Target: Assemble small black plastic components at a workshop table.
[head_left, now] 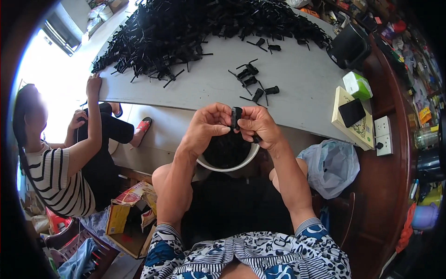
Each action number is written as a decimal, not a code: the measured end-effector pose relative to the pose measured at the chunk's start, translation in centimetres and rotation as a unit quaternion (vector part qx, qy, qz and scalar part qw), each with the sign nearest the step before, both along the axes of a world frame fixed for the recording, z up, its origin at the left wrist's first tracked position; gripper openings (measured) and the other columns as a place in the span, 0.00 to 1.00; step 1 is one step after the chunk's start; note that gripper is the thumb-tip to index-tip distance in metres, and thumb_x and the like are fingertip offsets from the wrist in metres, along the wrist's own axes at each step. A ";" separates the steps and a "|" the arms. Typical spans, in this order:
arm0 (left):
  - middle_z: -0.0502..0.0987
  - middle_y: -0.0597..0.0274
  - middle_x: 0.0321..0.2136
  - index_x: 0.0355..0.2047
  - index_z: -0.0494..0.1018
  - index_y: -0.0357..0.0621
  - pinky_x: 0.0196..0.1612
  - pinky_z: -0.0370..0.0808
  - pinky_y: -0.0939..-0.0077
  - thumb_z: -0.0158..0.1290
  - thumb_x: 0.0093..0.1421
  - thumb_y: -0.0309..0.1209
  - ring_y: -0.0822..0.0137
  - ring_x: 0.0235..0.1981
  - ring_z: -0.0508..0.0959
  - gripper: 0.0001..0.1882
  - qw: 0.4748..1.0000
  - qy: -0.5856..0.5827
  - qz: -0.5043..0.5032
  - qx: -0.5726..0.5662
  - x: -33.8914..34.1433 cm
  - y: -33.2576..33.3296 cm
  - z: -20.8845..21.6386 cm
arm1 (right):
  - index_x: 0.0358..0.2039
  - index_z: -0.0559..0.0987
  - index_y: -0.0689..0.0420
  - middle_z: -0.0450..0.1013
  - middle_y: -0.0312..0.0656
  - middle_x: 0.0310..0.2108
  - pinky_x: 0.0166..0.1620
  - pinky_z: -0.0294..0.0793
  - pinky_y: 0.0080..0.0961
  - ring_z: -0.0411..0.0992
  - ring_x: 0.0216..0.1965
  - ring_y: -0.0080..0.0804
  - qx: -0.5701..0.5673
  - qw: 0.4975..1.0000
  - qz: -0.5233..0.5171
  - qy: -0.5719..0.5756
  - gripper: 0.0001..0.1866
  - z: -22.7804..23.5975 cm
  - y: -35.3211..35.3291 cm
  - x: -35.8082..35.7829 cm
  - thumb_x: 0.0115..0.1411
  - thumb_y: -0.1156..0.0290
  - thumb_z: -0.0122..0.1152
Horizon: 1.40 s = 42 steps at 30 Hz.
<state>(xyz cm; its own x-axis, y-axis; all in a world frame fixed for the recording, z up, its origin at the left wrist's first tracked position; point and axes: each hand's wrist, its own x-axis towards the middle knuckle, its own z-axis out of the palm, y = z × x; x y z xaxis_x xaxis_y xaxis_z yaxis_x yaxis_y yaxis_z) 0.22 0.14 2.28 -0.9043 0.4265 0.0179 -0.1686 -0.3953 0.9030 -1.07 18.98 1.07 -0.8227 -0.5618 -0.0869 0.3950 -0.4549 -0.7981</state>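
Between my two hands is a small black plastic part [236, 116], held upright just off the table's near edge. The fingers and thumb of my left hand [203, 126] pinch it from one side. From the other side my right hand [261, 126] grips it with thumb and forefinger. Another short black piece [256, 138] shows under the curled fingers of my right hand; its kind is unclear. Below both hands a white tub [227, 169] holds many dark pieces. Several loose black parts with thin arms [251, 80] lie on the table beyond my hands.
A big heap of black parts [195, 32] covers the grey table's [204, 88] far side. At right are a black jug [349, 45], a phone [351, 112] on a box, a tissue pack [357, 85] and a plastic bag [329, 167]. Another person [60, 172] sits at left, beside an open carton [125, 228].
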 end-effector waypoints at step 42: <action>0.74 0.61 0.23 0.35 0.69 0.33 0.28 0.72 0.81 0.56 0.50 0.20 0.74 0.27 0.75 0.12 0.968 0.022 0.027 -0.249 2.1 0.9 0.1 | 0.34 0.68 0.60 0.69 0.39 0.21 0.18 0.61 0.16 0.60 0.15 0.17 -0.078 0.970 -0.227 0.043 0.14 -0.2 -2.5 0.8 0.64 0.61 0.47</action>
